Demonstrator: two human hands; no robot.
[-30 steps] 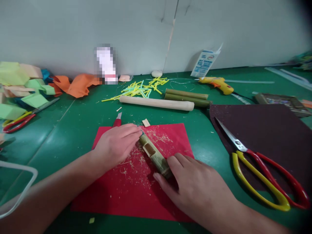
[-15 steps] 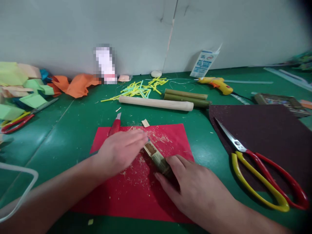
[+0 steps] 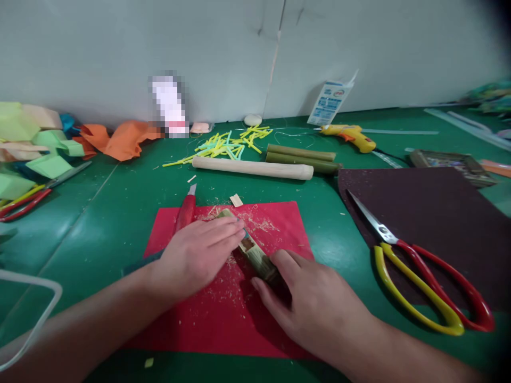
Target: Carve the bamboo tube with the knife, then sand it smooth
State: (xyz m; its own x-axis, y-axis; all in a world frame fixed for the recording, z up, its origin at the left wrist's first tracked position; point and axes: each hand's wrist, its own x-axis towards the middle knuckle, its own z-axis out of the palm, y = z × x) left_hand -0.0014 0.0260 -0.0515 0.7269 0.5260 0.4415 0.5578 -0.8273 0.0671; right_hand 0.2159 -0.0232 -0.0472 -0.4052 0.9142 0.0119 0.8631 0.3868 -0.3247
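A short green bamboo piece (image 3: 255, 255) with a notch cut in its top lies aslant on a red sheet (image 3: 223, 314) strewn with shavings. My right hand (image 3: 315, 308) grips its near end, fingers wrapped round it. My left hand (image 3: 199, 255) is closed over its far end and holds a thin dark teal tool (image 3: 244, 232); the tip shows at the fingertips and the tail sticks out behind the wrist. A red utility knife (image 3: 186, 208) lies just beyond my left hand.
Large red-and-yellow scissors (image 3: 419, 276) lie on a dark sheet (image 3: 439, 213) at right. Behind the red sheet are a pale wooden rod (image 3: 251, 168), two green bamboo sticks (image 3: 303, 158), cut straw bits (image 3: 227, 144) and a yellow glue gun (image 3: 351, 136). Coloured paper (image 3: 48, 154) and another pair of scissors (image 3: 24, 201) sit at left.
My left hand has slid right and slightly down along the bamboo, so it now covers more of the far end and the notch. My right hand has kept its hold.
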